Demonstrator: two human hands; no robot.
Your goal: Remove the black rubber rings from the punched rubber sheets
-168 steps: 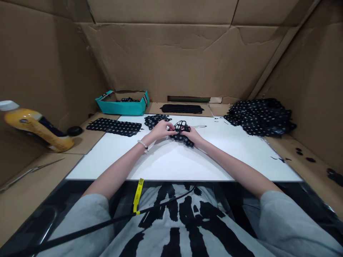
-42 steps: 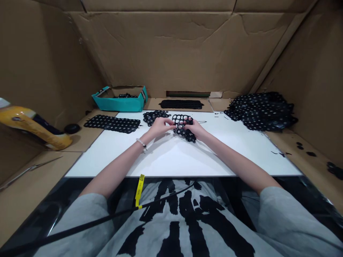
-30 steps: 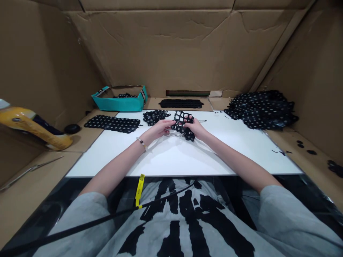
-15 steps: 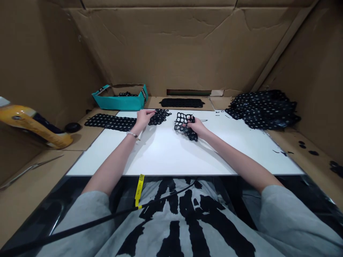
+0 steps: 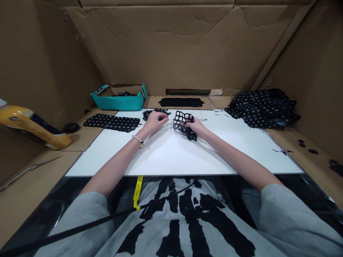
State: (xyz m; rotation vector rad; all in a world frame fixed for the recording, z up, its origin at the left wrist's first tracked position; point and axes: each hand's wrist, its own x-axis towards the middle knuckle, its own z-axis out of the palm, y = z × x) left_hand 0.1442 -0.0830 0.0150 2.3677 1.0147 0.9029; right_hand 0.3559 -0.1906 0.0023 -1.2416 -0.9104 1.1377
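Note:
A black sheet full of round holes [image 5: 182,117] hangs from my right hand [image 5: 197,127], whose thumb and fingers are closed on its edge. Its upper part is an open net, and the lower part is bunched and still looks filled. To the left, my left hand [image 5: 153,122] is closed with fingertips pinched, a short gap from the net. A small black spot shows among its fingers; what they pinch is too small to name. Behind this hand lies a pile of small black rings [image 5: 150,113], partly covered by it. Both hands are above a white board [image 5: 171,157].
A dotted black strip [image 5: 111,122] lies left, below a teal box [image 5: 118,103] with black pieces inside. Another black strip [image 5: 181,102] is at the back. Dotted black sheets [image 5: 264,109] are heaped right. Tweezers [image 5: 32,167] and a yellow bottle [image 5: 34,125] stand left.
My left hand has moved right from the ring pile's left side, towards the net, uncovering the strip's right end. My right hand keeps its hold on the sheet, almost still.

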